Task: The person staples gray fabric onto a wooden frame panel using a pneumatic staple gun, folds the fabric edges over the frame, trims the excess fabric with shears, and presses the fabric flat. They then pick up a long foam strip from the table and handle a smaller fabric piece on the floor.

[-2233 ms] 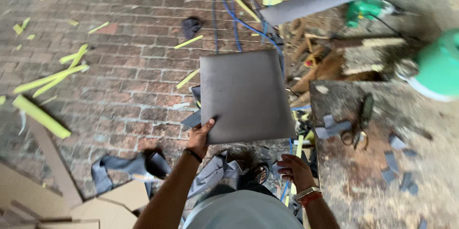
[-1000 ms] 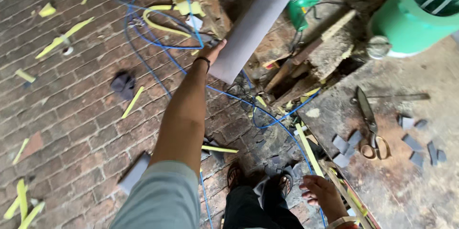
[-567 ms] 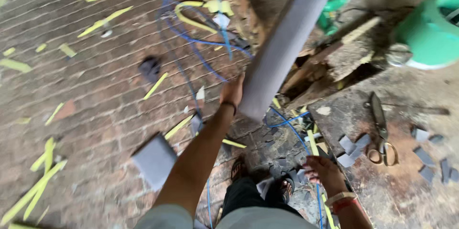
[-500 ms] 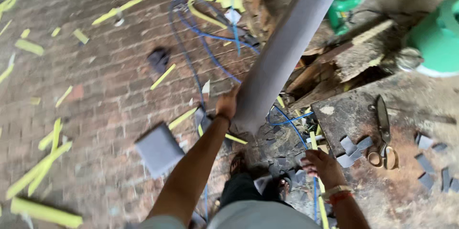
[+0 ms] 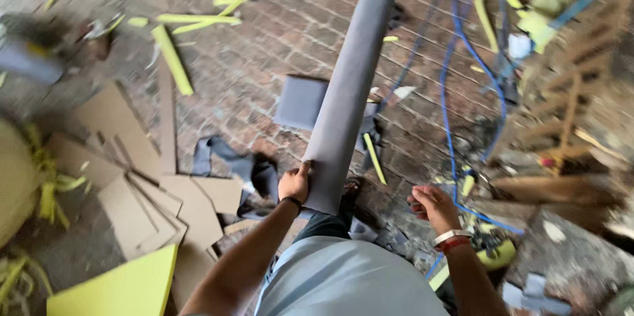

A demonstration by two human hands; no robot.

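My left hand grips the near end of a long grey roll of fabric, which stretches away from me over the brick floor. My right hand hangs free a little to the right of the roll's near end, fingers loosely curled and holding nothing. A flat grey square pad lies on the bricks just left of the roll. Dark grey fabric scraps lie below the pad, near my left hand.
Cardboard pieces and a yellow foam sheet lie at the lower left. Yellow foam strips are scattered on the bricks. A blue hose loops at the right, by a wooden stack and a stone slab.
My left hand let go of the grey square pad, which now lies on the floor, and took hold of the grey roll. The view swung left, away from the bench.
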